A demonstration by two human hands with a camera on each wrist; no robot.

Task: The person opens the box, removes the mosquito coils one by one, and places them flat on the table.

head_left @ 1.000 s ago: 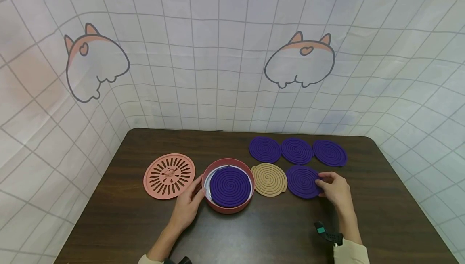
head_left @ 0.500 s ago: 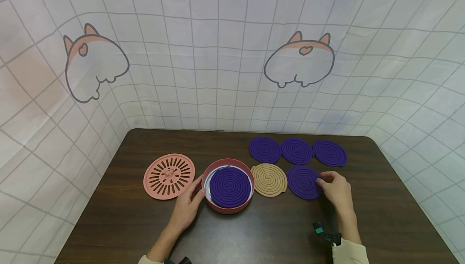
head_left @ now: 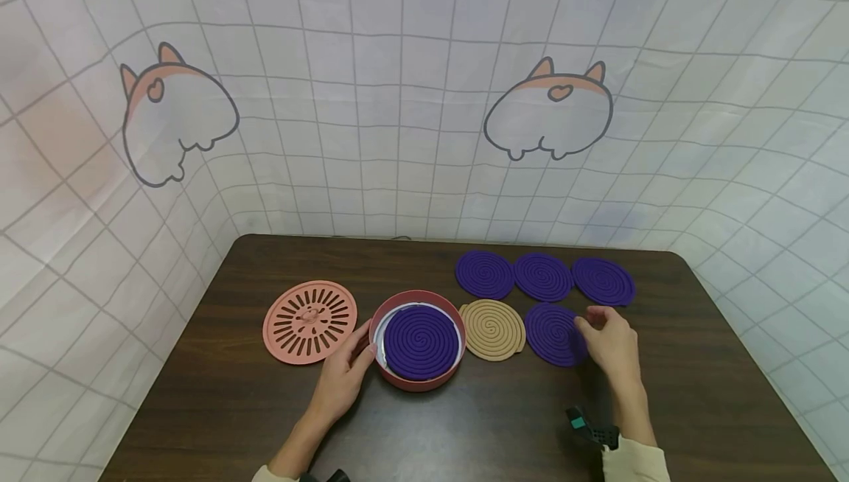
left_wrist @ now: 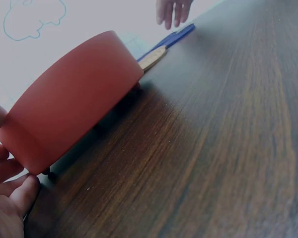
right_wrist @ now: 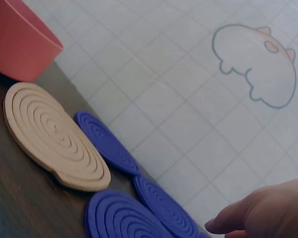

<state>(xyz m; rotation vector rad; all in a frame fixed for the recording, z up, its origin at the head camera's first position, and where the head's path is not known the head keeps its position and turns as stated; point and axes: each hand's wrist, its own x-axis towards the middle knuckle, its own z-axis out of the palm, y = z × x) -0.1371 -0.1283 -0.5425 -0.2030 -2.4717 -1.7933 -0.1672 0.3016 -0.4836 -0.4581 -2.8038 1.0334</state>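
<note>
My left hand (head_left: 342, 379) holds the left side of a round red mosquito coil box (head_left: 416, 385), its thumb and fingers around the wall. Inside, a purple mosquito coil (head_left: 421, 342) lies on a white layer. To the box's right is a tan mosquito coil (head_left: 492, 329), and beyond it another purple coil (head_left: 554, 334) lies flat. My right hand (head_left: 612, 342) hovers at that coil's right edge and covers a bit of it. In the left wrist view, the right hand (left_wrist: 174, 11) hangs above the coils with loose fingers and nothing held.
A pink slotted lid (head_left: 309, 322) lies left of the box, close to my left hand. Three more purple coils (head_left: 543, 277) form a row behind the tan one. White patterned cloth (head_left: 371, 99) rises behind the dark wooden table (head_left: 464, 438).
My right hand has let go of the purple coil's edge and lifted slightly; the coil lies a touch nearer to me. My left hand stays on the box.
</note>
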